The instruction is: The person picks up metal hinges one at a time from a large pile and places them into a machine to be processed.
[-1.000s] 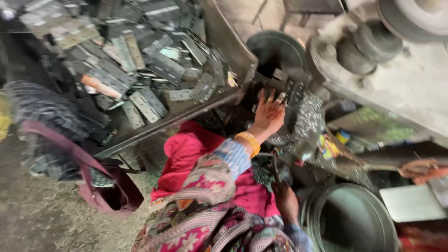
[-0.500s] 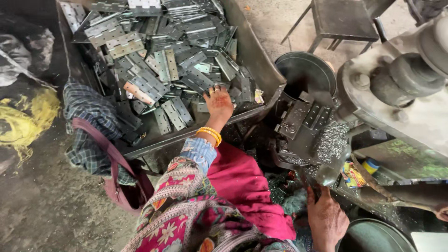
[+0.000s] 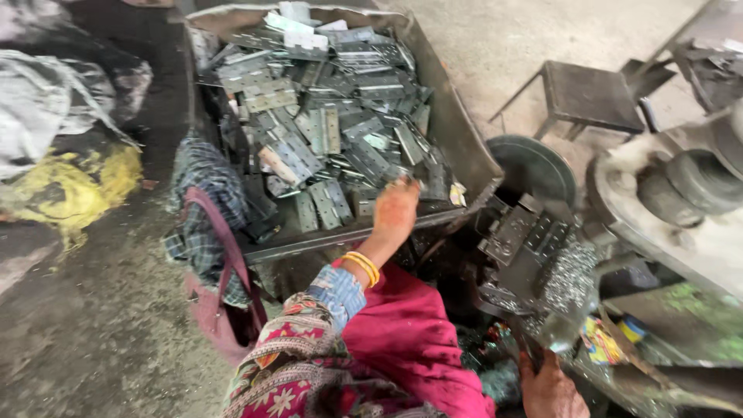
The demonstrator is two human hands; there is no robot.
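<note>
**Operator:** At the upper centre I log the metal bin (image 3: 457, 147), the largest item, heaped with flat grey hinge plates (image 3: 325, 131). It is near full, so by my judgement most of the stock is untouched.

**Inspector:** And to its right?

**Operator:** Right of the bin stands the press machine (image 3: 665, 193), with a dark round pan (image 3: 534, 166) just beside the bin's corner and a small metal stool (image 3: 588, 97) behind. A die block (image 3: 515, 232) sits on the machine front, silvery swarf (image 3: 569, 275) piled against it. I see no plate seated there that I can confirm.

**Inspector:** Hands?

**Operator:** My left hand (image 3: 395, 209) reaches into the bin's near edge, fingers curled down onto the plates; whether one is actually pinched I cannot tell (the fingertips are buried among the metal). An orange bangle (image 3: 362, 267) rides the wrist. My right hand (image 3: 549, 387) is low at the frame bottom under the machine, against a dark lever; its grip is also unclear.

**Inspector:** Remaining items?

**Operator:** A maroon bag (image 3: 217, 310) and checked cloth (image 3: 197, 201) hang left of the bin.
</note>
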